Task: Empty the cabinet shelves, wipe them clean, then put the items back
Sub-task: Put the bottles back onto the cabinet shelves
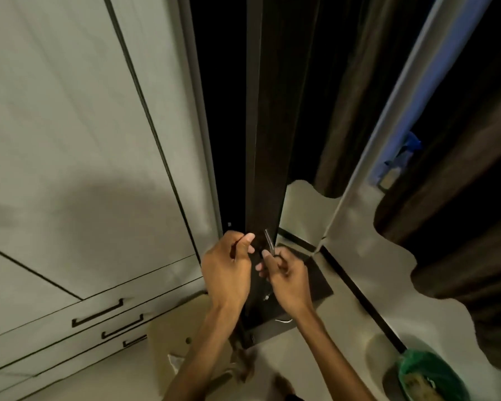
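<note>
Overhead, pale cabinet fronts (70, 140) fill the left side, with three dark drawer handles (97, 314) low down. One dark open door edge (265, 140) stands in the middle, brown curtains (460, 227) to the right, and pale floor (344, 328) below. One green-lined bin (428, 377) sits at the lower right. Two hands meet at the door edge: the left hand (227, 270) pinches something dark, the right hand (287, 276) grips a thin metal piece (268, 238).
</note>
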